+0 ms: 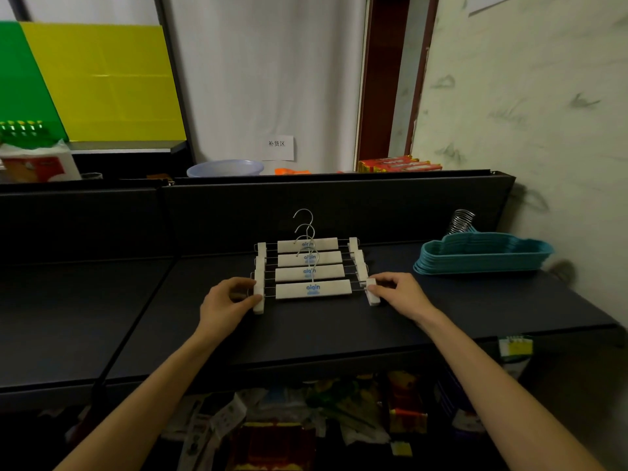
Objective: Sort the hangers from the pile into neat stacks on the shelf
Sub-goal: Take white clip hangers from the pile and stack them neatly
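From the head view, the left hand and right hand each pinch an end clip of the nearest white clip hanger at the shelf centre. Nudge both ends evenly, squaring it. Its long axis runs nine-to-three, hook toward twelve.

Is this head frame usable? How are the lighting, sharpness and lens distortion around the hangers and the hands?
Head view: dim, the dark shelf underexposed; the white clip hangers and both hands, left and right, are sharp enough, the blue logo readable; the teal hanger stack is softer; wide-angle bending curves the shelf edges; no glare.
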A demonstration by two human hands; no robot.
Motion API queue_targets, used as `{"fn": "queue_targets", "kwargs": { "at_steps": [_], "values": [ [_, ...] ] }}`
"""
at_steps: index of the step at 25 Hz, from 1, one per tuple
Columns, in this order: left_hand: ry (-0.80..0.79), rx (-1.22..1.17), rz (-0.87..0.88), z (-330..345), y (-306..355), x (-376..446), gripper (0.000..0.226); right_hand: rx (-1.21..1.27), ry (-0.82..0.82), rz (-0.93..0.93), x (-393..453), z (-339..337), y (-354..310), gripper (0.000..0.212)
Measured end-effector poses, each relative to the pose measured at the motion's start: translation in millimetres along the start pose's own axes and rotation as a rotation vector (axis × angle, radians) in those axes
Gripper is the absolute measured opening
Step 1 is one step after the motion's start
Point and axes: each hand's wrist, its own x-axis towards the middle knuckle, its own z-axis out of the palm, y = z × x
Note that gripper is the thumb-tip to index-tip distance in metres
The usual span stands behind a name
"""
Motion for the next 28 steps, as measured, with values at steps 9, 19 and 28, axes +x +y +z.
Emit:
{"fn": "queue_targets", "kwargs": {
  "at_steps": [9, 19, 28],
  "values": [
    [0.07, 0.035, 0.037, 7, -5, 0, 0.036, -0.121, 0.167, -0.024, -4, 15, 3, 0.035],
    [0.073, 0.792, 0.269, -79, -27, -7, 0.077, -0.635, 0.317, -0.599, -29, 127, -113, 0.061],
    [0.176, 1.004, -0.003, -360, -205, -64, 0.089, -0.338, 0.049, -0.717, -77, 423, -309, 0.065]
  ]
}}
